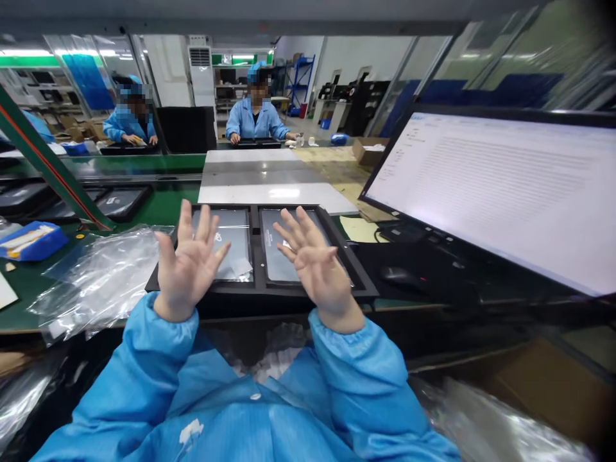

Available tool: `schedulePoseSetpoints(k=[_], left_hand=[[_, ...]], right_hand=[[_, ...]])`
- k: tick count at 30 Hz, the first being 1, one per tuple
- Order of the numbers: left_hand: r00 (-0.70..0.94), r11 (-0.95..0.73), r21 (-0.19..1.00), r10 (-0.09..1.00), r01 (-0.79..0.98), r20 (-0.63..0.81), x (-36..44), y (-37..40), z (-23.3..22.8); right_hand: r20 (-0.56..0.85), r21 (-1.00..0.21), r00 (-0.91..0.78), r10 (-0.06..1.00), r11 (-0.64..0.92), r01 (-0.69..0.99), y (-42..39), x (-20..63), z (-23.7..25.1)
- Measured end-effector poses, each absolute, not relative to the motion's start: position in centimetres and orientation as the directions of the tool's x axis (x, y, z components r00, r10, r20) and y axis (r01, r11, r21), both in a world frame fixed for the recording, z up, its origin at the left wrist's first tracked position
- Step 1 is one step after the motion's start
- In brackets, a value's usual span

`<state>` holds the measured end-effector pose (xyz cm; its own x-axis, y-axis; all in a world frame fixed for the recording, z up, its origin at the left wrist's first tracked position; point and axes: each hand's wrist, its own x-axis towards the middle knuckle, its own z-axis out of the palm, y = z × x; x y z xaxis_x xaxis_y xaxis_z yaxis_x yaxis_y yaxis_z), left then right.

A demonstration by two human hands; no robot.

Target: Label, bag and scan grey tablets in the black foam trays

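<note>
My left hand (187, 269) is raised with its fingers spread and nothing in it. My right hand (321, 273), also spread and bare, is held up on the other side. Behind and below both hands lies a black foam tray (258, 256) with two compartments. In its left compartment is a grey flat panel in clear film (235, 240), partly covered by my left hand. The right compartment holds a similar grey panel (274, 260), partly hidden by my right hand. Whether either hand touches the tray I cannot tell.
Clear plastic bags (103, 276) lie left of the tray, by a blue box (33, 240). More black trays (120, 200) stand at the far left. A monitor (500, 192) and a mouse (402, 276) are at right. Two co-workers (257, 119) sit across the bench.
</note>
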<state>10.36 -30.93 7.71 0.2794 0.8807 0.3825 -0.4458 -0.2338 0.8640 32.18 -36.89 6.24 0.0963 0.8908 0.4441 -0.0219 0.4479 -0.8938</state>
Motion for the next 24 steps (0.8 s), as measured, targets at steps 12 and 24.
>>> schedulePoseSetpoints(k=[12,24], left_hand=[[0.291,0.143,0.676,0.950,-0.722,0.109,9.3,-30.3,7.5],[0.272,0.150,0.692,0.960,-0.706,0.069,9.4,-30.2,7.5]], right_hand=[[0.212,-0.853,0.220,0.952,0.290,-0.434,-36.7,34.0,5.6],[0.155,-0.872,0.320,0.935,0.281,-0.400,-36.9,34.6,5.5]])
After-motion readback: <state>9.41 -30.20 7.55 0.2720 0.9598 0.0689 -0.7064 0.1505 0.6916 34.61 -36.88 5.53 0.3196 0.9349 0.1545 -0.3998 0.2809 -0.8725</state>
